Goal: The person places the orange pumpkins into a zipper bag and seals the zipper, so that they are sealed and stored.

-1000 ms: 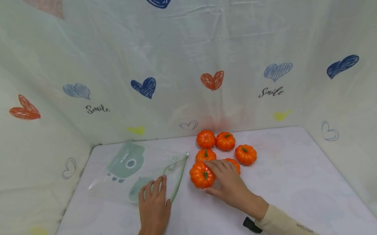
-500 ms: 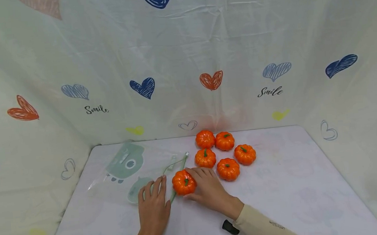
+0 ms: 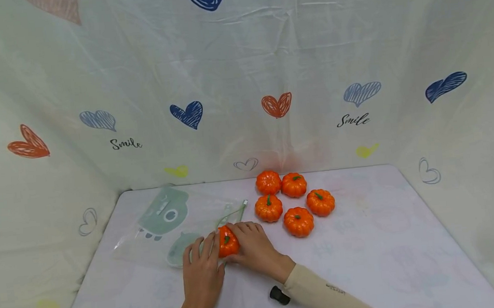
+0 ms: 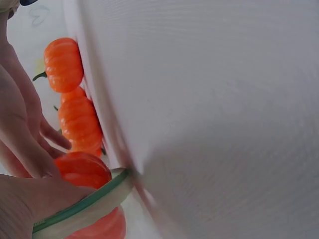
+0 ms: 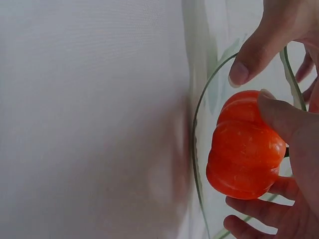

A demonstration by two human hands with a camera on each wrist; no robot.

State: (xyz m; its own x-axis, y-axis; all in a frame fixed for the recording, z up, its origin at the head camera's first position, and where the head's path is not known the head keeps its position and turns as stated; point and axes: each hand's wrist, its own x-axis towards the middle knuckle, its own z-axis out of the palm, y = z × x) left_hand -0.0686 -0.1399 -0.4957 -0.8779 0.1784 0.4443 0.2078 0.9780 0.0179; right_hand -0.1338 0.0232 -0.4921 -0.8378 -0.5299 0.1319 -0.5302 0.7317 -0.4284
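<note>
In the head view my right hand [image 3: 256, 247] holds a small orange toy pumpkin [image 3: 229, 242] at the mouth of a clear plastic bag [image 3: 209, 198]. The right wrist view shows my thumb on top of the pumpkin [image 5: 244, 152] and fingers beneath it, within the loop of the bag's green rim [image 5: 197, 114]. My left hand [image 3: 201, 273] holds the bag's raised edge, which runs between thumb and fingers. From the left wrist, the green rim [image 4: 94, 196] slants from the table up to that hand [image 4: 22, 134]. The pumpkin's left side is hidden behind the left fingers.
Several more orange pumpkins [image 3: 298, 222] with green stems stand to the right, behind the right hand. The bag, printed with green cartoon animals, lies flat toward the table's back left. A white slider [image 3: 245, 202] sits at its far rim. A heart-printed curtain [image 3: 240, 67] encloses the table.
My right hand has carried one pumpkin leftward from the group to the bag's mouth, close against the left hand. The left hand and the other pumpkins have stayed in place.
</note>
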